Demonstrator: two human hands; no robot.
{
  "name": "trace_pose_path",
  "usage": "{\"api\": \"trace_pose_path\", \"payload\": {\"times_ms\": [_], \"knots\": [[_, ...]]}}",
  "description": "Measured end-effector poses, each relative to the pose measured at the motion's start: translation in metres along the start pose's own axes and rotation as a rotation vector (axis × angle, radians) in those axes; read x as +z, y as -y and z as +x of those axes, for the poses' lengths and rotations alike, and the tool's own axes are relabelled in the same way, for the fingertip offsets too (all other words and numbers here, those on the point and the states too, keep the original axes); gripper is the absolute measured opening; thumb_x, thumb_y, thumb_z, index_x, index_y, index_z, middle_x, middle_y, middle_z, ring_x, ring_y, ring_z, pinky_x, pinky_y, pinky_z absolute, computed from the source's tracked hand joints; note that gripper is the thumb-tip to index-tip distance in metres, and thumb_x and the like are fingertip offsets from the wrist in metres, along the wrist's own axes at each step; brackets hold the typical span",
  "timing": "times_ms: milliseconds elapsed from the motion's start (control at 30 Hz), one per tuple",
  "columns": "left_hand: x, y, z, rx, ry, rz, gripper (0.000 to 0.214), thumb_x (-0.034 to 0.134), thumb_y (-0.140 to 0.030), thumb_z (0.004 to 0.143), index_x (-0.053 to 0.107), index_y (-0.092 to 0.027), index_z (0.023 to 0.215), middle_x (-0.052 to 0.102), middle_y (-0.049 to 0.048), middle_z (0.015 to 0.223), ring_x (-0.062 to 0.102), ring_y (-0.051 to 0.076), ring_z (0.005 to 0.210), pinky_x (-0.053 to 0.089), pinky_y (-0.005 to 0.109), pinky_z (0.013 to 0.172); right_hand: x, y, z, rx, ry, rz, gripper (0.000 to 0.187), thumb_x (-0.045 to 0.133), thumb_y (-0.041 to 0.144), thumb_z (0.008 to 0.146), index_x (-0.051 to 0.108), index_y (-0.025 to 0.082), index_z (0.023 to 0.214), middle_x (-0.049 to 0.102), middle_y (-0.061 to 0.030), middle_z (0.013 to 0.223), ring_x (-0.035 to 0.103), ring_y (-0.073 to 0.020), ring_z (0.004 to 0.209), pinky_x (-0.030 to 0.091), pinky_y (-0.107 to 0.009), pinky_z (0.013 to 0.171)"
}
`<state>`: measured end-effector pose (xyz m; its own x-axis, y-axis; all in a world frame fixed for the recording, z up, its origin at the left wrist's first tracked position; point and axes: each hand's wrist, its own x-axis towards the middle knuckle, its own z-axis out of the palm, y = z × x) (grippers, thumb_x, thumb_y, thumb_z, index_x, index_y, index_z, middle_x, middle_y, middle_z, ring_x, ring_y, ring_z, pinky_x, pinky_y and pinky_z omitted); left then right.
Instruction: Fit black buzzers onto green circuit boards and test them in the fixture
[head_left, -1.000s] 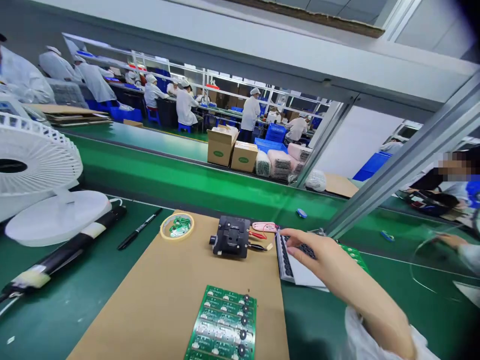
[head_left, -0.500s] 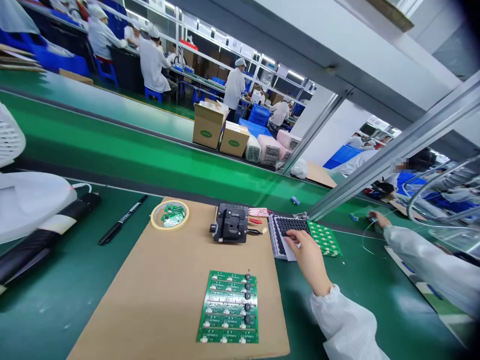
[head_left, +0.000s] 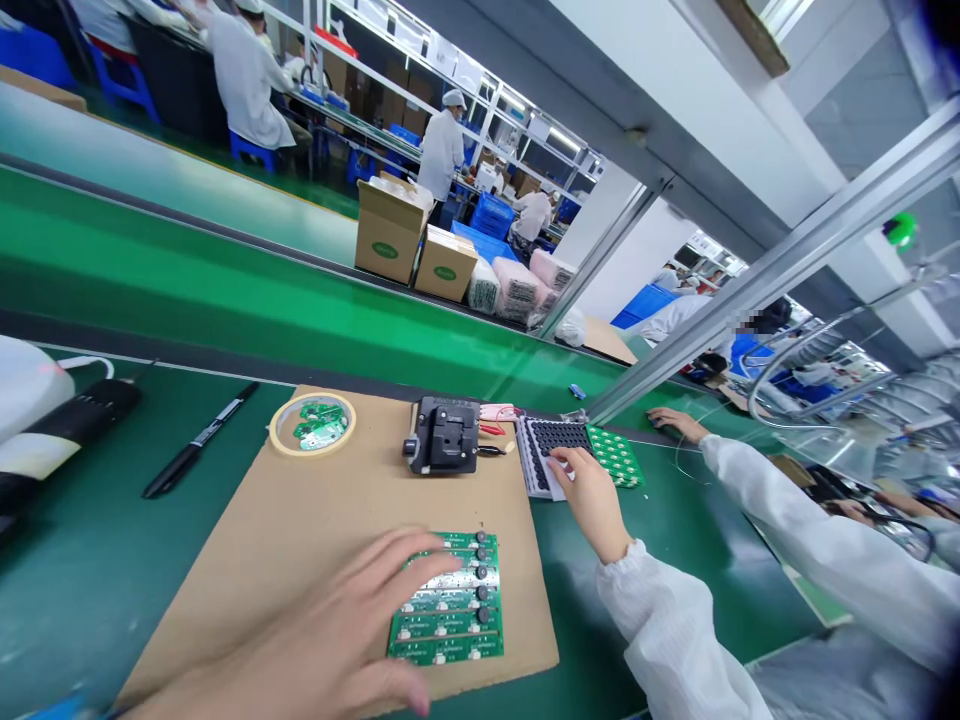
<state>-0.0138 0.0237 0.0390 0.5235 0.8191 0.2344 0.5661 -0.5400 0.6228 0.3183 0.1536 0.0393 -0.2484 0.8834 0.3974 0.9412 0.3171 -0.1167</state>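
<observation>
My left hand point(head_left: 352, 610) is open, its fingers spread over the left part of a green circuit board panel point(head_left: 454, 632); I cannot tell if it touches. Small white connectors sit on the board, and a column of several round black components point(head_left: 482, 593) runs down its right side. My right hand point(head_left: 589, 490), in a white sleeve, has thumb and fingertips pinched together at a pale tray point(head_left: 529, 467) full of round black parts. Whatever lies between those fingertips is too small to make out. Another green board point(head_left: 616, 458) lies beside the tray.
Cardboard point(head_left: 285, 560) lies under the panel, with a black fixture point(head_left: 448, 437) and a tape roll point(head_left: 279, 432) encircling board pieces. A marker point(head_left: 199, 443) lies left. A co-worker's hand point(head_left: 679, 424) reaches in at right, past a metal post point(head_left: 630, 388). A green conveyor point(head_left: 225, 290) runs behind.
My left hand has come in from the lower left over the circuit board. My right hand stays at the tray, its fingertips lower. The view has shifted, and the co-worker's arm reaches further in.
</observation>
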Motion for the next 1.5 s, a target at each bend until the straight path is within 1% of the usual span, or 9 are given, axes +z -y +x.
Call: {"api": "trace_pose_path", "payload": {"times_ms": [67,133,267,533,667,767,900,1133,1500], "knots": [[0.021,0.009,0.024,0.085,0.078,-0.034,0.090,0.076,-0.065,0.063,0.044,-0.033,0.141,0.047,0.0108,0.146,0.046,0.038,0.132,0.049,0.052,0.101,0.000,0.002,0.003,0.003,0.013,-0.036,0.033,0.037,0.033,0.100,0.066,0.018,0.100,0.068,-0.0078,0.087,0.064,-0.0199,0.073,0.047,-0.031,0.067],[0.043,0.020,0.037,0.133,0.052,-0.035,0.106,0.079,-0.068,0.057,0.036,-0.030,0.146,0.040,0.0163,0.150,0.038,0.043,0.136,0.041,0.060,0.106,0.000,0.004,0.006,0.006,0.028,-0.070,0.028,0.041,0.030,0.100,0.067,0.018,0.099,0.068,-0.0068,0.086,0.064,-0.0193,0.073,0.045,-0.029,0.064],[0.069,0.040,0.036,0.165,-0.005,0.017,0.123,0.086,-0.062,0.050,0.024,-0.032,0.151,0.032,0.0184,0.154,0.034,0.047,0.137,0.041,0.063,0.104,0.002,0.010,0.014,0.016,0.057,-0.103,0.018,0.050,0.025,0.096,0.067,0.019,0.095,0.066,-0.0057,0.084,0.064,-0.0182,0.074,0.042,-0.026,0.060],[0.049,0.027,0.036,0.208,0.075,0.063,0.106,0.084,-0.047,0.059,0.031,-0.029,0.149,0.041,0.0147,0.147,0.036,0.045,0.135,0.036,0.063,0.108,-0.018,0.011,0.010,0.134,-0.025,0.028,0.023,0.048,0.031,0.095,0.066,0.018,0.092,0.066,-0.0059,0.084,0.061,-0.0164,0.070,0.047,-0.027,0.064],[0.043,0.021,0.039,0.146,0.102,0.044,0.094,0.078,-0.037,0.070,0.028,-0.027,0.149,0.041,0.0143,0.149,0.036,0.039,0.137,0.038,0.059,0.109,-0.024,0.048,-0.042,0.227,-0.051,0.306,0.029,0.047,0.041,0.096,0.065,0.018,0.095,0.066,-0.0043,0.083,0.060,-0.0147,0.064,0.048,-0.025,0.055],[0.042,0.021,0.038,0.095,0.106,0.017,0.096,0.079,-0.038,0.073,0.023,-0.029,0.151,0.037,0.0124,0.153,0.034,0.035,0.139,0.038,0.054,0.111,-0.016,0.090,-0.091,0.272,0.078,0.590,0.020,0.056,0.037,0.093,0.067,0.021,0.091,0.064,-0.0011,0.076,0.057,-0.0132,0.061,0.047,-0.023,0.055],[0.044,0.022,0.038,0.076,0.099,-0.012,0.100,0.081,-0.044,0.071,0.022,-0.029,0.151,0.037,0.0105,0.154,0.033,0.033,0.140,0.036,0.051,0.114,-0.005,0.119,-0.130,0.388,0.083,0.653,0.017,0.057,0.034,0.092,0.068,0.021,0.091,0.062,-0.0016,0.075,0.055,-0.0131,0.058,0.044,-0.024,0.052],[0.043,0.021,0.041,0.090,0.091,-0.022,0.100,0.080,-0.044,0.072,0.020,-0.030,0.152,0.040,0.0097,0.152,0.035,0.032,0.140,0.034,0.049,0.115,-0.008,0.121,-0.138,0.417,0.071,0.607,0.017,0.058,0.033,0.091,0.069,0.020,0.088,0.059,-0.0004,0.072,0.050,-0.0115,0.054,0.042,-0.023,0.050],[0.041,0.019,0.041,0.113,0.102,0.028,0.100,0.080,-0.048,0.071,0.026,-0.021,0.150,0.040,0.0173,0.151,0.036,0.035,0.139,0.039,0.054,0.111,-0.006,0.123,-0.146,0.420,0.057,0.559,0.014,0.060,0.033,0.091,0.069,0.022,0.091,0.064,-0.0009,0.077,0.056,-0.0123,0.060,0.046,-0.021,0.053]]}}
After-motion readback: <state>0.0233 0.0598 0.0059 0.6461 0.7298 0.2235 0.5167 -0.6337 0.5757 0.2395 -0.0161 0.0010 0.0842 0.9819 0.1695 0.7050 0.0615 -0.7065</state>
